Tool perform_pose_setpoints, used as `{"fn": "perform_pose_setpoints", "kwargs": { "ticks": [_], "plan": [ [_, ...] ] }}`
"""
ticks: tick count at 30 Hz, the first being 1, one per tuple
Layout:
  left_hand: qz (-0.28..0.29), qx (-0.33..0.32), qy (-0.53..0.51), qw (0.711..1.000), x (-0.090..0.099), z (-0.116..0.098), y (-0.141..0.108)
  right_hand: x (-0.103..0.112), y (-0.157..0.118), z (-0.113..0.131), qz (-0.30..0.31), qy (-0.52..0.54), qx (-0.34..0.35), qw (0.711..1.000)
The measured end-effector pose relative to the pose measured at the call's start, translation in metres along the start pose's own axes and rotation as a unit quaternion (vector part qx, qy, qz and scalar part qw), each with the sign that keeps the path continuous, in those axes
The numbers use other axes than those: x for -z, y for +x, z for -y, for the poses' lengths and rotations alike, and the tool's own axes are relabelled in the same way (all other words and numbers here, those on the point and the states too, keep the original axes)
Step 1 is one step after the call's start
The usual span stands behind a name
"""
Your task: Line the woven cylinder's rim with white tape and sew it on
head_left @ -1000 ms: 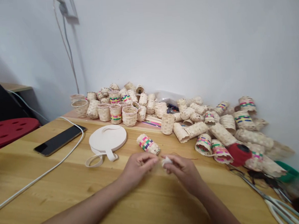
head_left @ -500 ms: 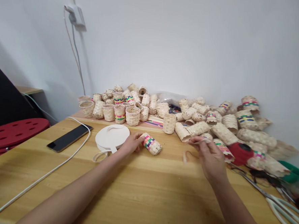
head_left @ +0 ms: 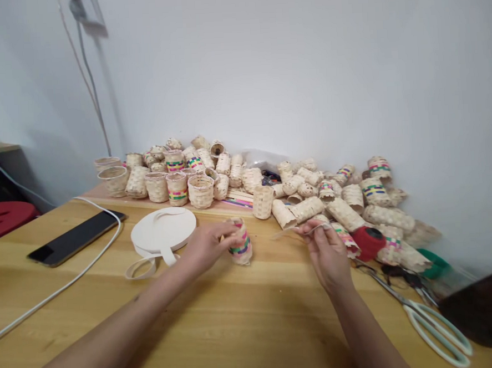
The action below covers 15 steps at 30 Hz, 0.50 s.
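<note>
While the left hand (head_left: 208, 245) pinches the small woven basket (head_left: 242, 251) near its upper end, I judge that this thing is very light, with thin, dry walls which are rather stiff but would dent under strong pressure. It should not slip much; I would take hold around its middle, because the edge may be fragile. The basket is at the fingertips of this hand, on their right side, nearly upright over the table (head_left: 255, 328); whether its bottom touches the wood, I cannot tell. The right hand (head_left: 327, 252), well apart from it, holds a thin pale strip (head_left: 283, 233) between thumb and fingers, with one end pointing toward the basket.
</note>
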<state>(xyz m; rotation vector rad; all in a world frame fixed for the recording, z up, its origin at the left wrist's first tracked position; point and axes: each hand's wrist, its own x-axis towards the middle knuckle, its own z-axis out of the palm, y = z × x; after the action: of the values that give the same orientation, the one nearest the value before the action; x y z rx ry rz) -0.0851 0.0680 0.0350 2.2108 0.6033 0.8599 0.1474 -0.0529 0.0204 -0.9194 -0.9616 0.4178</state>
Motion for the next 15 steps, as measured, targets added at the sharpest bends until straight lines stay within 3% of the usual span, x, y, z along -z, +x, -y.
{"fn": "perform_pose_setpoints", "kwargs": {
  "ticks": [5, 10, 12, 15],
  "plan": [
    [0.079, -0.007, 0.016, 0.997, -0.008, -0.011, -0.013, 0.001, -0.003, -0.004, 0.054, -0.074, -0.004, 0.996],
    [0.093, 0.040, -0.069, 0.992, -0.010, -0.010, -0.014, -0.009, -0.014, 0.007, 0.146, -0.158, -0.002, 0.977],
    [0.129, 0.024, -0.080, 0.988, -0.011, -0.008, -0.014, -0.016, -0.019, 0.014, 0.221, -0.204, 0.030, 0.953],
    [0.174, -0.006, -0.086, 0.981, -0.011, -0.007, -0.014, -0.024, -0.024, 0.022, 0.330, -0.270, 0.125, 0.896]
  ]
}}
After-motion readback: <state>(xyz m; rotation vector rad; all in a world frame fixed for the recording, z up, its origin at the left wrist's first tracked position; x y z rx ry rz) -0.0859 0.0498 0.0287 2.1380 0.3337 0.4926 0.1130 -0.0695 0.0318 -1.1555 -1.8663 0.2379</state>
